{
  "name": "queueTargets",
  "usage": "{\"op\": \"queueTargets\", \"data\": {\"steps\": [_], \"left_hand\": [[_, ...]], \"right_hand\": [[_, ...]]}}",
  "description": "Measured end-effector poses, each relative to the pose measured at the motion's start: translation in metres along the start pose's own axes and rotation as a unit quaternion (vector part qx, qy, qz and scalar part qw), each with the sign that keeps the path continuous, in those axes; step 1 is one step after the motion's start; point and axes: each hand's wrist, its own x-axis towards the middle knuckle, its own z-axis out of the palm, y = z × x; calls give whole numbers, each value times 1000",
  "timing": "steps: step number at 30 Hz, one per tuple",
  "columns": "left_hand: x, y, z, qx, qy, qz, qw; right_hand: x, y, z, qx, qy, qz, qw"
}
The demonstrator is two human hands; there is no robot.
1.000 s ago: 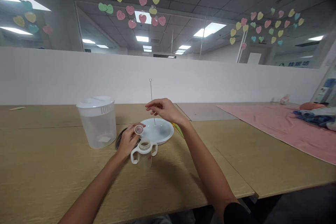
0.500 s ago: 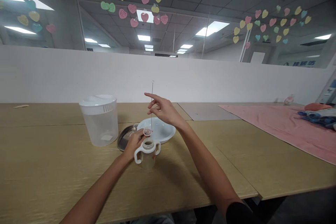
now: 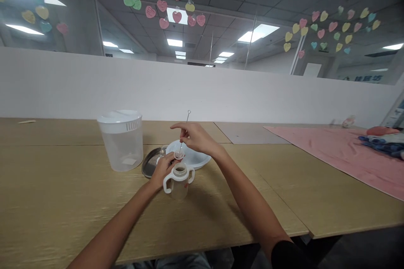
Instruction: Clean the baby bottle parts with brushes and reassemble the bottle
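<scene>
1. Cap [image 3: 179,155], small and round, is held up off the table [image 3: 227,218], just past the mouth of the cup [image 3: 179,188] and in front of the white bowl [image 3: 198,161].
2. The left hand [image 3: 162,170] has its fingers closed on the cap.
3. The right hand [image 3: 197,137] pinches a thin wire [image 3: 188,117] with the thumb and fingers. One finger sticks out to the side and holds nothing.
4. The wire leans a bit, with its little loop at the top. Its low end comes down to the cap. I cannot tell if it goes inside or just meets it.
5. Done, by the look of it: the cap is off the cup, and the wire is lined up with it. The cup stands upright, with its mouth open and its two white handles sticking out.
6. Left to do, as I see it: the wire work on the cap does not look finished, and the cup has no top on.
7. A metal tray [image 3: 149,169] sits just left of the bowl, and a big tub [image 3: 121,147] with its lid on stands past that. Nobody is touching the tub.
</scene>
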Motion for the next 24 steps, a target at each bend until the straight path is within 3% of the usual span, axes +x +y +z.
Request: {"op": "queueTargets", "data": {"steps": [15, 24], "left_hand": [[0, 3, -1, 11, 4, 8, 1000], [0, -1, 0, 15, 10, 36, 999]], "right_hand": [[-10, -14, -23, -57, -52, 42, 996], [-8, -12, -11, -46, -52, 34, 997]]}}
